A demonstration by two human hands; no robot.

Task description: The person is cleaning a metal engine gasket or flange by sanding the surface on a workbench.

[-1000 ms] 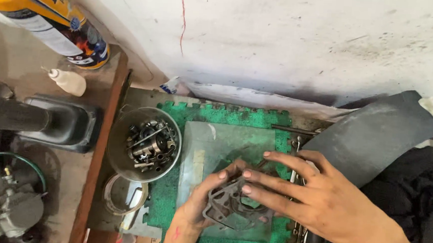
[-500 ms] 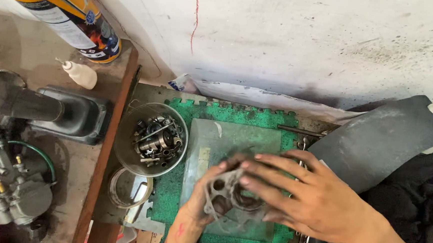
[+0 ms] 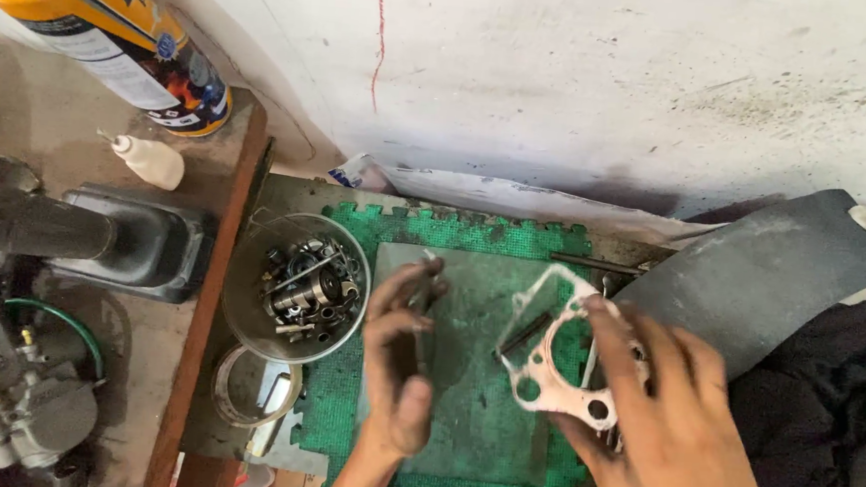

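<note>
My right hand [image 3: 667,428] pinches a pale, thin gasket [image 3: 551,366] with round holes and holds it tilted above the right side of a grey plate [image 3: 472,416]. That plate lies on a green foam mat [image 3: 454,230]. Over the plate's left side, my left hand [image 3: 397,367] is closed on a thin dark metal part [image 3: 421,308], which shows edge-on between thumb and fingers. A dark pin [image 3: 526,334] lies on the plate beneath the gasket. The two hands are apart.
A metal bowl [image 3: 251,263] of small engine parts stands left of the mat, with a metal ring [image 3: 229,391] below it. Further left are a spray can [image 3: 105,33], a small white bottle [image 3: 147,161] and a carburettor [image 3: 2,408]. A black rubber sheet [image 3: 762,274] and black cloth [image 3: 823,418] lie right.
Both hands were together on a dark part at the plate's middle. They have since separated: the right hand has lifted the pale gasket off to the right, and the left keeps the dark part.
</note>
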